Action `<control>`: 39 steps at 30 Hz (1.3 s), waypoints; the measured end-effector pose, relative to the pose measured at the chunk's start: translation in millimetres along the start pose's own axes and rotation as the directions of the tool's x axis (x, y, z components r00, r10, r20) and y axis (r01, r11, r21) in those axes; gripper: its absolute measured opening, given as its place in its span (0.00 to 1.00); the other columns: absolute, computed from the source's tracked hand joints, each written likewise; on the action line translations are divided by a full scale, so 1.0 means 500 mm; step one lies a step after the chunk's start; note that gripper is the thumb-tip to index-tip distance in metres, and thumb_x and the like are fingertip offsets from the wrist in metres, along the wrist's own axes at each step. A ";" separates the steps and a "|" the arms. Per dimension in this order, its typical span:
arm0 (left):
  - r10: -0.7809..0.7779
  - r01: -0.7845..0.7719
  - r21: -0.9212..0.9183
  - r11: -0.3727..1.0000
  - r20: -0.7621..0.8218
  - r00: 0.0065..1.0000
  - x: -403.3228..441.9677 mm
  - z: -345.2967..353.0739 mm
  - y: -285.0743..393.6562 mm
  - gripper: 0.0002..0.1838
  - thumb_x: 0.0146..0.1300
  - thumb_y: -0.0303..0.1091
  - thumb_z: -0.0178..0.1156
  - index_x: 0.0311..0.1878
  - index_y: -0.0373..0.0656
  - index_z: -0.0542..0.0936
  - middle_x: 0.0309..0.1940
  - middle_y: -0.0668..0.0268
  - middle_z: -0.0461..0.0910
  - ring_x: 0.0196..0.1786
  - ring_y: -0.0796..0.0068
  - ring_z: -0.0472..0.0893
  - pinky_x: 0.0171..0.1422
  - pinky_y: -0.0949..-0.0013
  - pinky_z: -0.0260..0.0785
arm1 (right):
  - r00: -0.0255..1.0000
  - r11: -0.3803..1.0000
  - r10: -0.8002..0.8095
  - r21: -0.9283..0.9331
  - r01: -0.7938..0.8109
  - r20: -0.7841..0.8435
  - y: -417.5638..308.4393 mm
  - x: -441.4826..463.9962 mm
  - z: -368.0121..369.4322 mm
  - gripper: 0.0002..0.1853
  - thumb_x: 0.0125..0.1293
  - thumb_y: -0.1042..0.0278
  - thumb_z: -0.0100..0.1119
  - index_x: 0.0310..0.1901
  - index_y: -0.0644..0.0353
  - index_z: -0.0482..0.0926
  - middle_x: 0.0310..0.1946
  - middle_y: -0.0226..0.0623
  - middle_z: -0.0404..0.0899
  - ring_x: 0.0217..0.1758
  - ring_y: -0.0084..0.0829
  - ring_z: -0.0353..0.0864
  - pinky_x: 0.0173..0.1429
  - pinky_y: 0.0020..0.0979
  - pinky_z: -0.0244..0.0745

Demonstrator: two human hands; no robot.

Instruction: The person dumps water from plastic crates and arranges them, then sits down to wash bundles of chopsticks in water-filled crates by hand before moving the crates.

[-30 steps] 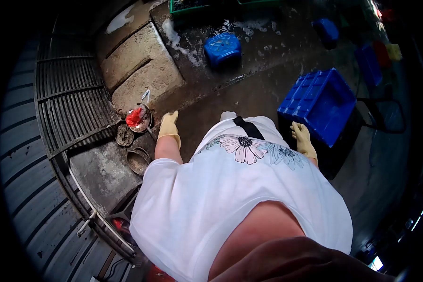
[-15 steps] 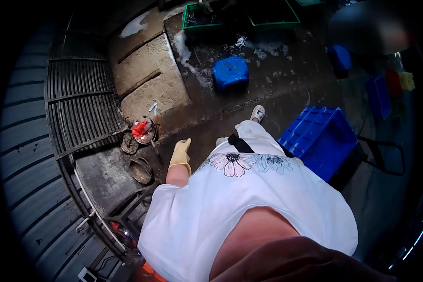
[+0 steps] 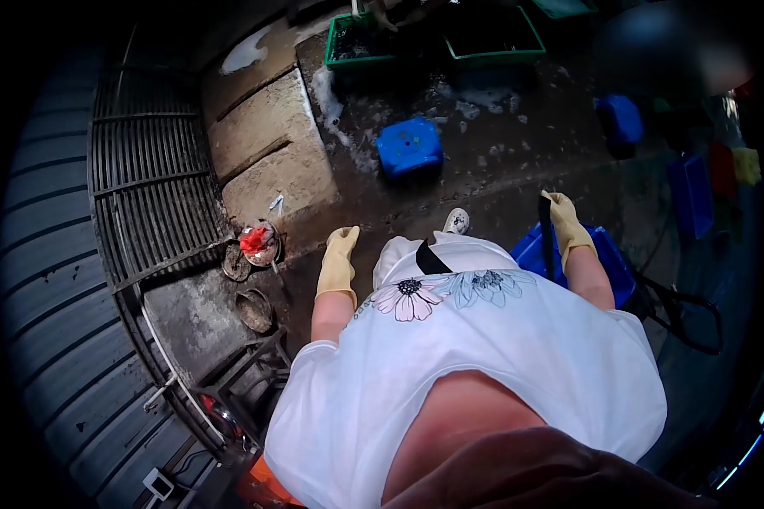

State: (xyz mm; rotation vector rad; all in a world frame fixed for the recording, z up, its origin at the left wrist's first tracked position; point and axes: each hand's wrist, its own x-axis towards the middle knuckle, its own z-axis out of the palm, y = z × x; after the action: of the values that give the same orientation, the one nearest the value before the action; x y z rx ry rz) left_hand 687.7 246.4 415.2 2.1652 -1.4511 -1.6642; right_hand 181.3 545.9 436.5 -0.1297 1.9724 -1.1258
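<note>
My right hand (image 3: 568, 224), in a pale yellow glove, is closed on a black strap (image 3: 547, 237) that hangs down in front of a blue crate (image 3: 609, 261). The crate is partly hidden behind my arm and shirt. My left hand (image 3: 339, 257), in a matching glove, is out over the wet floor with its fingers curled together; whether anything is inside them is hidden. Another black strap piece (image 3: 430, 259) lies at the waist of my white clothes. A white shoe (image 3: 457, 221) shows beyond it.
A blue stool (image 3: 409, 148) stands ahead on the floor. Green-rimmed tubs (image 3: 361, 62) are at the top, with another person's hands over one. Left are a slatted metal rack (image 3: 153, 165) and a bowl with a red item (image 3: 257, 242). A black-framed cart (image 3: 696, 339) is right.
My right hand has risen above the crate and now holds up the black strap. The blue crate is lower and more covered by my body. My left hand stays out at the left.
</note>
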 end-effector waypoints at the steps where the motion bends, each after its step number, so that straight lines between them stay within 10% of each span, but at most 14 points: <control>1: -0.031 0.031 -0.032 0.999 0.002 1.000 0.018 -0.003 -0.050 0.19 0.63 0.42 0.72 0.51 0.39 0.84 0.42 0.67 0.85 0.43 0.75 0.80 0.50 0.67 0.74 | 0.997 0.998 0.049 0.043 -0.051 0.053 0.033 0.009 -0.001 0.16 0.68 0.54 0.68 0.42 0.59 0.78 0.30 0.28 0.80 0.24 0.17 0.73 0.29 0.21 0.68; 6: -0.225 0.224 -0.021 0.974 -0.046 0.973 -0.115 -0.044 -0.087 0.20 0.65 0.45 0.70 0.50 0.38 0.83 0.41 0.64 0.83 0.43 0.73 0.78 0.52 0.61 0.71 | 0.994 0.894 0.061 -0.447 -0.014 0.090 0.254 0.037 -0.013 0.20 0.67 0.50 0.67 0.36 0.63 0.83 0.26 0.34 0.82 0.27 0.25 0.79 0.32 0.30 0.71; 9: -0.208 0.210 -0.023 0.978 0.071 0.976 -0.139 -0.095 -0.138 0.22 0.65 0.46 0.70 0.51 0.37 0.81 0.38 0.64 0.81 0.42 0.70 0.75 0.52 0.59 0.69 | 0.946 0.887 0.312 -0.385 -0.255 0.092 0.116 -0.097 0.021 0.22 0.67 0.47 0.65 0.39 0.63 0.83 0.25 0.37 0.81 0.28 0.26 0.80 0.33 0.30 0.74; 16: -0.233 0.238 -0.112 0.965 0.050 0.971 -0.135 -0.099 -0.087 0.23 0.65 0.46 0.69 0.51 0.34 0.80 0.34 0.66 0.77 0.40 0.71 0.72 0.50 0.61 0.66 | 0.981 0.955 0.186 -0.247 -0.167 0.058 0.155 0.010 0.005 0.26 0.66 0.43 0.65 0.44 0.63 0.81 0.35 0.39 0.84 0.23 0.23 0.78 0.26 0.27 0.75; 19: -0.163 0.163 -0.164 0.973 0.014 0.987 -0.113 -0.067 -0.016 0.22 0.66 0.45 0.69 0.52 0.35 0.80 0.36 0.67 0.77 0.42 0.72 0.72 0.53 0.64 0.65 | 0.959 0.978 0.196 0.026 -0.205 0.205 0.097 0.061 -0.003 0.16 0.72 0.53 0.61 0.34 0.57 0.76 0.23 0.23 0.71 0.19 0.14 0.65 0.20 0.21 0.56; 23: -0.116 0.100 -0.237 0.966 -0.053 0.992 -0.031 -0.019 0.031 0.19 0.67 0.41 0.68 0.54 0.37 0.80 0.47 0.65 0.81 0.50 0.74 0.76 0.60 0.66 0.66 | 0.983 0.989 0.138 0.035 -0.143 0.118 -0.013 0.062 0.024 0.14 0.71 0.54 0.64 0.36 0.54 0.76 0.23 0.22 0.72 0.19 0.13 0.66 0.22 0.19 0.57; 29: 0.004 -0.030 -0.181 0.983 -0.144 0.990 0.000 -0.003 0.059 0.19 0.63 0.43 0.72 0.49 0.39 0.82 0.34 0.71 0.81 0.35 0.79 0.74 0.42 0.71 0.68 | 0.974 0.984 0.177 -0.030 -0.174 0.142 0.015 0.068 0.007 0.19 0.67 0.50 0.68 0.39 0.59 0.78 0.26 0.25 0.76 0.24 0.16 0.72 0.28 0.21 0.69; 31: -0.154 0.141 -0.165 0.976 -0.071 0.985 -0.008 -0.023 0.046 0.21 0.66 0.42 0.68 0.56 0.41 0.80 0.50 0.65 0.81 0.54 0.72 0.76 0.62 0.62 0.67 | 0.975 0.963 0.199 -0.204 -0.175 0.099 0.038 0.067 0.014 0.20 0.67 0.49 0.67 0.39 0.62 0.79 0.26 0.26 0.77 0.24 0.17 0.73 0.29 0.22 0.70; 39: -0.371 0.369 -0.105 0.923 0.003 0.929 0.032 -0.126 -0.052 0.23 0.66 0.44 0.68 0.57 0.41 0.79 0.51 0.63 0.81 0.54 0.68 0.76 0.61 0.58 0.68 | 0.984 0.833 0.174 -0.527 -0.167 -0.035 -0.001 0.017 0.058 0.28 0.69 0.43 0.61 0.46 0.68 0.83 0.29 0.38 0.83 0.32 0.25 0.82 0.36 0.28 0.77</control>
State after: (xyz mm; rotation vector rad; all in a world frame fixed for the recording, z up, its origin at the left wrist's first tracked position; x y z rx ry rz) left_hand 752.8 220.4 415.8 2.5040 -0.9648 -1.7715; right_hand 196.3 522.3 424.6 -0.2441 2.1881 -0.4389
